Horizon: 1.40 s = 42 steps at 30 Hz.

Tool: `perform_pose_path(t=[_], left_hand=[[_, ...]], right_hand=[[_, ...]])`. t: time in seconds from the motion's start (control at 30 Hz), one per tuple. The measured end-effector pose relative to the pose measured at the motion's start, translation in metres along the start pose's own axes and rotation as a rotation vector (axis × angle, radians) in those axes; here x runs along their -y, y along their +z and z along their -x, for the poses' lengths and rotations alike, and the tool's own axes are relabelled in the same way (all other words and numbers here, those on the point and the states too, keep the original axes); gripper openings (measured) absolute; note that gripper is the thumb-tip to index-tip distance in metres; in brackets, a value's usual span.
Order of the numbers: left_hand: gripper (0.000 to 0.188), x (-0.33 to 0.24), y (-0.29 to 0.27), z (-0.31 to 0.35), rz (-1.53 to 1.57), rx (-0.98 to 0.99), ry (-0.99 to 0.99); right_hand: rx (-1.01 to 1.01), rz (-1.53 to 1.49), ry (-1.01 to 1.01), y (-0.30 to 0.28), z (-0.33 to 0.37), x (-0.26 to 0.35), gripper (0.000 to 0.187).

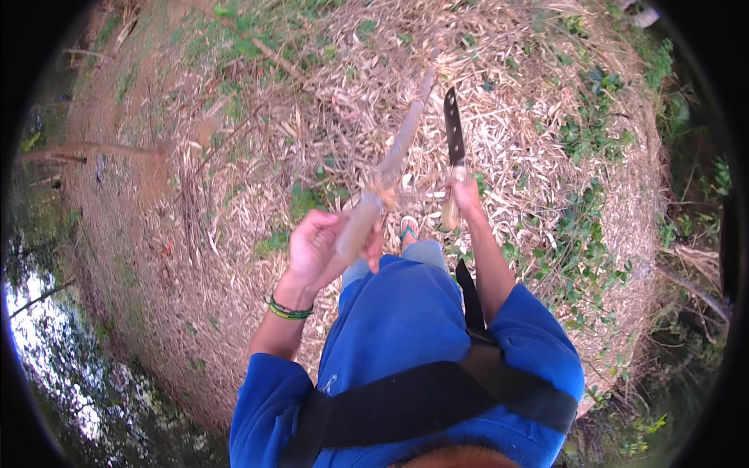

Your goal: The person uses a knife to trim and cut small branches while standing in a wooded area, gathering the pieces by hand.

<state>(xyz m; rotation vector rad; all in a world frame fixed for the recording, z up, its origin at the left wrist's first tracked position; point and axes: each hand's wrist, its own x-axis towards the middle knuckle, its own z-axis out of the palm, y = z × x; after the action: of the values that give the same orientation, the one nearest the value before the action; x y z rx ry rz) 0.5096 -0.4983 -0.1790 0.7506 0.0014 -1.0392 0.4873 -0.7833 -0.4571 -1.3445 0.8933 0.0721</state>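
Observation:
My left hand [310, 248] is closed round the near end of a long stick [402, 142], perhaps a length of bamboo. That end is pale and thick, with a rough, tan, knot-like joint just beyond my fingers. From there the stick runs away and slightly to the right, narrowing; motion blurs part of it. In my right hand [466, 195] is a knife [454, 129], gripped by its light-coloured handle. Its dark blade has a row of holes and points away from me, to the right of the stick and apart from it.
Dry pale leaves [499, 101] cover the ground around me. Green low plants [581, 218] grow on the right. A bare branch [94, 150] lies at the far left. My foot in a flip-flop [409, 228] shows below the stick.

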Motion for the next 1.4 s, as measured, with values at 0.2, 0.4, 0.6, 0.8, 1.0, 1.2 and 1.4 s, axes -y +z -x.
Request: perform_pose_path(t=[0.2, 0.4, 0.6, 0.8, 1.0, 1.2, 1.4], left_hand=[[0.042, -0.015, 0.045, -0.064, -0.578, -0.157, 0.697], [0.039, -0.023, 0.047, -0.12, -1.437, -0.513, 1.403], [0.017, -0.081, 0.141, -0.189, -1.009, 0.128, 1.875], [0.02, -0.121, 0.212, -0.222, -1.061, 0.318, 1.686], [0.025, -0.2, 0.228, -0.246, -0.616, 0.17, 1.588], [0.018, -0.283, 0.246, -0.281, -0.635, 0.111, 1.667], [0.022, -0.369, 0.261, -0.307, -0.656, 0.14, 1.695]], right_hand=[[-0.041, 0.02, -0.103, -0.028, 0.037, -0.017, 0.008], [-0.106, 0.133, -0.199, -0.035, 0.063, 0.003, 0.007], [-0.144, 0.034, -0.182, -0.03, 0.064, 0.017, 0.02], [-0.212, -0.024, -0.368, -0.017, 0.042, 0.041, 0.024], [-0.207, 0.049, -0.335, -0.001, 0.024, 0.076, 0.016], [-0.311, 0.154, -0.626, -0.005, -0.017, 0.222, 0.017], [-0.517, -0.398, -1.502, 0.01, 0.019, 0.477, 0.013]])
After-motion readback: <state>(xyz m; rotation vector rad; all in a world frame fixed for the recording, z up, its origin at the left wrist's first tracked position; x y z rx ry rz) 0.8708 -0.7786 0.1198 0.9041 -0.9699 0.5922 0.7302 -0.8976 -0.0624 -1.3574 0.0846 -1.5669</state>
